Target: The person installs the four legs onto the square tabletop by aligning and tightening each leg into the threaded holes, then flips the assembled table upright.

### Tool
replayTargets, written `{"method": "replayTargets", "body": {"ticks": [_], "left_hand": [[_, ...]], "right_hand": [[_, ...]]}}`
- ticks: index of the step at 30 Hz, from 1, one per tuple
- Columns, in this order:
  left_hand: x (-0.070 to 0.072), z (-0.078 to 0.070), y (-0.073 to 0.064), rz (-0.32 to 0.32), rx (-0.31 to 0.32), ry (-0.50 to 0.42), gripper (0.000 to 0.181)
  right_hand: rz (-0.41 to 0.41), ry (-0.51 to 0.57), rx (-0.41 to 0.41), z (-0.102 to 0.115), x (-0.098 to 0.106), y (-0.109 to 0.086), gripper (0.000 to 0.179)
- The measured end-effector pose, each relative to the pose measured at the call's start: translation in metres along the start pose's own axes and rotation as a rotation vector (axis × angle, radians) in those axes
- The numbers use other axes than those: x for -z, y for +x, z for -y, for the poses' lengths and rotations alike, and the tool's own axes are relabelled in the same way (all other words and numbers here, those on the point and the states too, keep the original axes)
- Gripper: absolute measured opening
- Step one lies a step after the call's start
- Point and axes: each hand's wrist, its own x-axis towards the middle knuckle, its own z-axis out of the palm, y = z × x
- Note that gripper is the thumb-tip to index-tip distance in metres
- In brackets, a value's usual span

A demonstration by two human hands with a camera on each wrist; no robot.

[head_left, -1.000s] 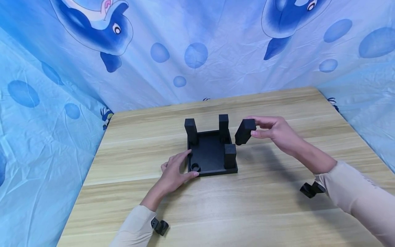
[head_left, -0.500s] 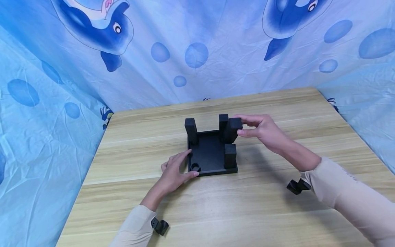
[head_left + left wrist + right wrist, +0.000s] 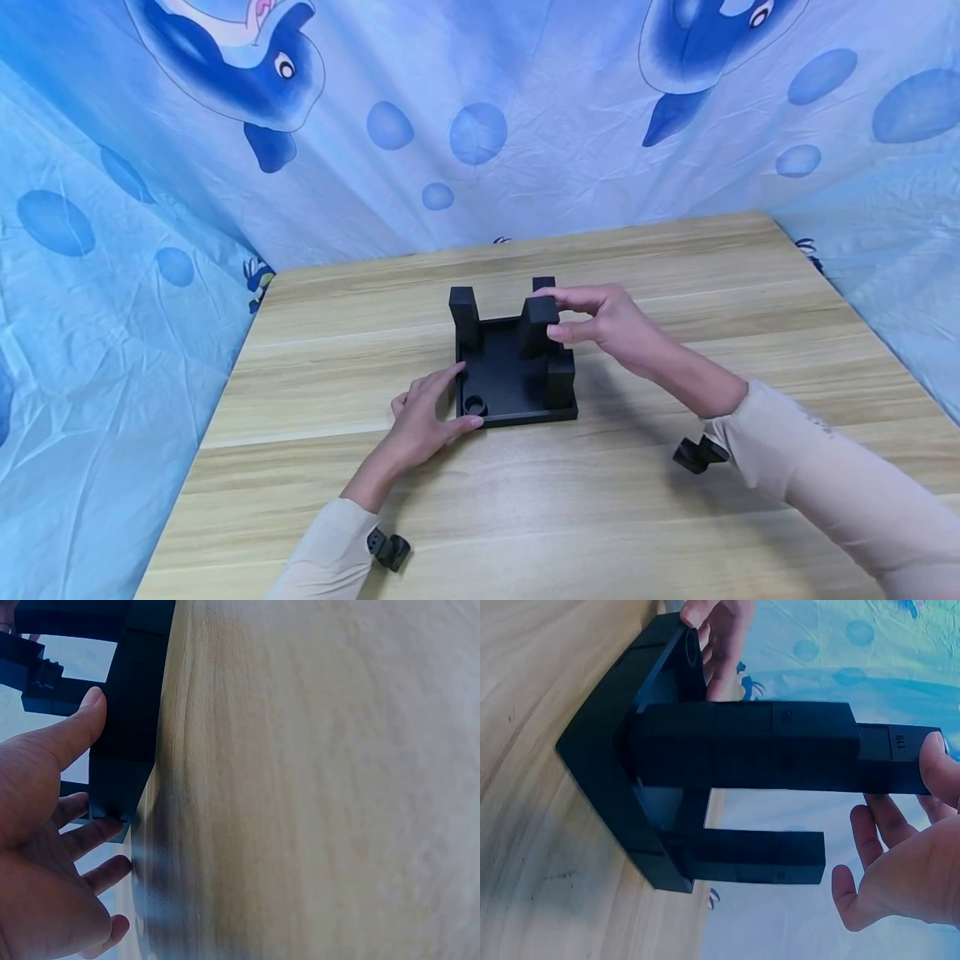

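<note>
A black square tray-like base point(image 3: 502, 387) with a raised rim lies on the table, like a small tabletop turned upside down. Square legs stand upright at three of its corners: back left point(image 3: 465, 315), back right point(image 3: 543, 283) and front right point(image 3: 560, 382). A round socket point(image 3: 475, 406) shows at the near left corner. My left hand point(image 3: 422, 427) holds that corner, thumb on the front side and fingers along the left side. Above the base, my right hand point(image 3: 611, 323) pinches another black leg point(image 3: 535, 327) near its top; "119" marks this leg point(image 3: 900, 746) in the right wrist view.
The wooden table point(image 3: 675, 533) extends around the base on all sides. A blue curtain point(image 3: 540, 192) with printed dolphins hangs behind and beside it. Black camera mounts point(image 3: 701, 454) sit at both wrists.
My right hand has carried the leg leftward, from beside the base to over its right part, now in front of the back right leg. The left hand and base have stayed put.
</note>
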Motion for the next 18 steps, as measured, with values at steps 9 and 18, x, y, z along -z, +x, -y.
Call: {"method": "replayTargets", "body": {"ticks": [9,18], "left_hand": [[0.000,-0.001,0.001,0.000,0.014,0.008,0.082],[0.000,-0.001,0.001,-0.004,0.022,0.003,0.080]], "right_hand": [[0.042,0.008,0.009,0.008,-0.019,0.004,0.046],[0.066,-0.042,-0.006,0.015,-0.041,0.011,0.047]]}}
